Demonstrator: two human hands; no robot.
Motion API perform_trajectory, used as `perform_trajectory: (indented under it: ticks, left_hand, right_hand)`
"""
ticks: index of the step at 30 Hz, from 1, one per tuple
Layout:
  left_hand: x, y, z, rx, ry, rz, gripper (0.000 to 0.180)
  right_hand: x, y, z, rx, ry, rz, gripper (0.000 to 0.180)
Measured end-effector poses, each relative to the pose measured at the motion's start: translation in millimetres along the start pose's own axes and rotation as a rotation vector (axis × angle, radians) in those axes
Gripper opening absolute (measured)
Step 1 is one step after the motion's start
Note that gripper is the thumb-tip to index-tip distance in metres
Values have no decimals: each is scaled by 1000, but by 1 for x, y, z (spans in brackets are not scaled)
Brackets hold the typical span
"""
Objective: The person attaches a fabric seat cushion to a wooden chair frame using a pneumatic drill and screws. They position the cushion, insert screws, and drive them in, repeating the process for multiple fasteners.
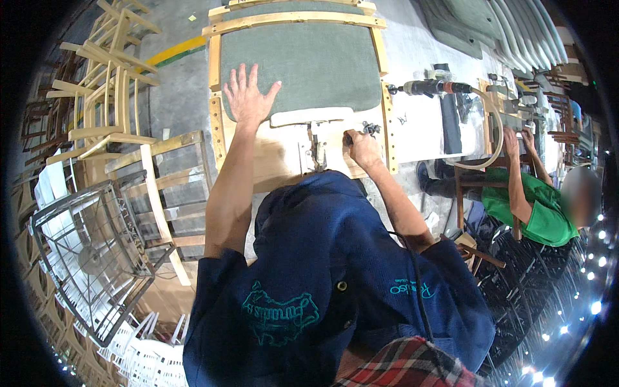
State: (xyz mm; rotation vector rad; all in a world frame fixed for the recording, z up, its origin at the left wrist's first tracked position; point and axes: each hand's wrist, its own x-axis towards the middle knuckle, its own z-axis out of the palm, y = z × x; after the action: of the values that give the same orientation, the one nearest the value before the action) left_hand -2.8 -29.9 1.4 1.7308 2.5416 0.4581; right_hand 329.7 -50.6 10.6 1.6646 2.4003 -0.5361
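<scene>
A grey-green upholstered-looking panel (309,64) with rounded corners lies inside a light wooden frame (294,24) on the bench in front of me. My left hand (248,98) rests on its left part, palm down and fingers spread. At the panel's near edge a white padded bar (313,117) presses against it, joined to a metal clamp (316,147). My right hand (365,150) is closed to the right of this clamp, around something dark whose shape the fingers mostly hide. A small black metal fitting (371,129) sits just beyond those fingers.
A power driver (429,88) with a pale hose (495,138) lies right of the frame. Further right, a person in a green shirt (530,209) works at the bench. Grey panels (516,32) stand stacked at the far right. Wooden chair frames (113,84) and a metal cage (90,251) stand left.
</scene>
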Motion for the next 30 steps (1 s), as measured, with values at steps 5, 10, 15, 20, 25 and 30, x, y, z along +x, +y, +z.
perform_trajectory:
  ticks: [5,10,15,20,25,30]
  left_hand:
    - [2,2,-2,-9,35,14,89]
    - [0,1,-3,-11,54,11,88]
    - [0,3,-1,-6,3,-17,88]
    - [-1,4,-9,-21,22,-30,85]
    - [2,3,-9,-26,34,0,83]
    - [2,2,-6,-33,44,11,83]
  right_hand:
    - [-2,7,16,55,160,-119,23]
    - [-1,-7,7,116,117,-60,24]
    - [-13,-11,-27,302,161,20,27]
    - [17,-34,-85,456,332,-37,24]
    - [86,-57,-83,426,392,-119,31]
    - [87,-72,-85,688,426,-34,41]
